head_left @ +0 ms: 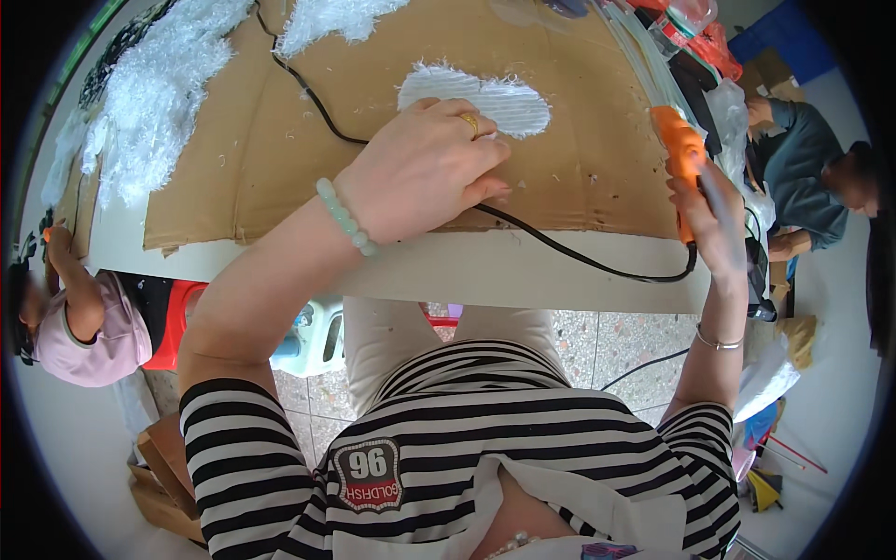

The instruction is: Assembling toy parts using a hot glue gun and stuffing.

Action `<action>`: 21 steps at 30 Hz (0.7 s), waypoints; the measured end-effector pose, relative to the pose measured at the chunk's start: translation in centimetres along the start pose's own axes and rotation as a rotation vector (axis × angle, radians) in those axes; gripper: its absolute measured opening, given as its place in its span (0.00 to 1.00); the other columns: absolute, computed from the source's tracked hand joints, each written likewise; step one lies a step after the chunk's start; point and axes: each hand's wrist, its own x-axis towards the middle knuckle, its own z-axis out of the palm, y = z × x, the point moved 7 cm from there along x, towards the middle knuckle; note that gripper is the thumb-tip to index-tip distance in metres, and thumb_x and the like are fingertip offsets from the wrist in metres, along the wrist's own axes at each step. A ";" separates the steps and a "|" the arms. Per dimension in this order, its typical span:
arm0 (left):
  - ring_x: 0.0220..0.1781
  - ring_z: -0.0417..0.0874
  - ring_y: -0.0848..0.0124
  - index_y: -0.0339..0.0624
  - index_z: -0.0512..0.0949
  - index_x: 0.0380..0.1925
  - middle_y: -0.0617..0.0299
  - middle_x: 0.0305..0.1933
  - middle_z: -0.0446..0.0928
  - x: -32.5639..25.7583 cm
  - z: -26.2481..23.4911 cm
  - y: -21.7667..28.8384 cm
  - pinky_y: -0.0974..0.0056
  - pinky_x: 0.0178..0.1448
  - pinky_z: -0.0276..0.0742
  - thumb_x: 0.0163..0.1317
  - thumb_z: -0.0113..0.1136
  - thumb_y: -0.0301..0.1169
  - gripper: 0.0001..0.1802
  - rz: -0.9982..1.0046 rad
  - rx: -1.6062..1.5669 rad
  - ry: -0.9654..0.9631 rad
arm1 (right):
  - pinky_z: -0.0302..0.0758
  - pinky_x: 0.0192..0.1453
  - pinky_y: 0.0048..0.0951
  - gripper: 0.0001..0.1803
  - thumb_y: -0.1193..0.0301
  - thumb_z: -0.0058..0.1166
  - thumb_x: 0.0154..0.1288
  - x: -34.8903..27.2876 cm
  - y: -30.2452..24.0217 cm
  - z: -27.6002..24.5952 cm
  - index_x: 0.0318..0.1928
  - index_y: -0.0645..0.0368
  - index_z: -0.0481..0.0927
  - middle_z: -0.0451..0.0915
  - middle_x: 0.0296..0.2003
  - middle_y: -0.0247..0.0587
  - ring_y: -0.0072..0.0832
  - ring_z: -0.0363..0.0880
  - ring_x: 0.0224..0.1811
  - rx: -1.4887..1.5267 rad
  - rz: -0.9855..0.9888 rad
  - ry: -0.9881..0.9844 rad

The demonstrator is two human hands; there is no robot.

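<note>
On the cardboard sheet (579, 182) lies a white, ribbed, sole-shaped piece (513, 105) with a frayed edge. My left hand (429, 163) rests over its near left part, fingers bent down onto it and thumb a little apart. The fingertips are partly hidden. At the right, my right hand (714, 210) is wrapped round an orange glue gun (679, 140), held upright beside the cardboard's right edge. A grey blur crosses that hand. The gun's black cord (579, 257) runs leftward under my left wrist and on to the far side.
Shaggy white fabric (163, 93) heaps at the far left, with more (336, 21) at the back. Clear sticks (635, 56) and a plastic bottle (686, 21) sit at the far right. One co-worker (89, 327) is at the left, another (803, 159) at the right.
</note>
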 end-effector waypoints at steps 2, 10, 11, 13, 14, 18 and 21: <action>0.45 0.77 0.60 0.40 0.79 0.32 0.58 0.36 0.79 -0.1 0.0 0.0 0.58 0.50 0.70 0.52 0.62 0.38 0.13 0.021 0.015 0.062 | 0.73 0.40 0.30 0.16 0.70 0.44 0.63 0.0 -0.4 0.5 0.44 0.70 0.74 0.76 0.36 0.42 0.29 0.76 0.34 0.622 0.058 -0.037; 0.47 0.77 0.58 0.40 0.79 0.34 0.54 0.39 0.79 -0.7 -0.2 -1.6 0.58 0.51 0.70 0.52 0.61 0.43 0.18 -0.077 -0.037 0.108 | 0.74 0.47 0.34 0.24 0.65 0.40 0.57 1.6 -2.5 4.5 0.49 0.71 0.70 0.76 0.41 0.52 0.38 0.78 0.42 0.891 0.098 -0.308; 0.47 0.77 0.58 0.40 0.79 0.34 0.54 0.39 0.79 -0.9 -0.1 -1.8 0.58 0.51 0.70 0.52 0.61 0.43 0.18 -0.083 -0.041 0.106 | 0.74 0.45 0.33 0.24 0.64 0.40 0.58 1.8 -2.7 4.9 0.48 0.71 0.70 0.76 0.40 0.51 0.37 0.78 0.41 0.878 0.105 -0.303; 0.47 0.76 0.58 0.40 0.79 0.34 0.55 0.40 0.79 -1.2 0.2 -2.1 0.58 0.51 0.70 0.51 0.63 0.42 0.18 -0.075 -0.033 0.080 | 0.74 0.45 0.33 0.24 0.61 0.41 0.60 2.1 -2.5 5.3 0.47 0.71 0.70 0.76 0.39 0.50 0.36 0.78 0.41 0.850 0.119 -0.313; 0.47 0.76 0.58 0.40 0.79 0.34 0.55 0.40 0.79 -1.1 0.2 -2.1 0.58 0.51 0.70 0.51 0.63 0.42 0.18 -0.078 -0.038 0.077 | 0.74 0.44 0.33 0.25 0.58 0.41 0.63 2.3 -2.3 5.4 0.47 0.70 0.71 0.76 0.39 0.49 0.35 0.78 0.40 0.819 0.130 -0.312; 0.47 0.76 0.57 0.39 0.79 0.34 0.55 0.41 0.79 -0.8 0.1 -2.0 0.58 0.51 0.70 0.48 0.65 0.41 0.18 -0.073 -0.045 0.031 | 0.73 0.42 0.31 0.28 0.52 0.42 0.66 2.6 -2.5 5.8 0.47 0.70 0.71 0.76 0.37 0.47 0.32 0.77 0.38 0.760 0.098 -0.296; 0.48 0.76 0.57 0.39 0.78 0.34 0.54 0.41 0.78 -0.9 0.2 -2.1 0.58 0.53 0.70 0.47 0.66 0.40 0.18 -0.075 -0.054 0.037 | 0.73 0.41 0.30 0.30 0.48 0.43 0.66 2.8 -2.2 6.2 0.47 0.69 0.71 0.76 0.37 0.45 0.31 0.76 0.37 0.703 0.126 -0.295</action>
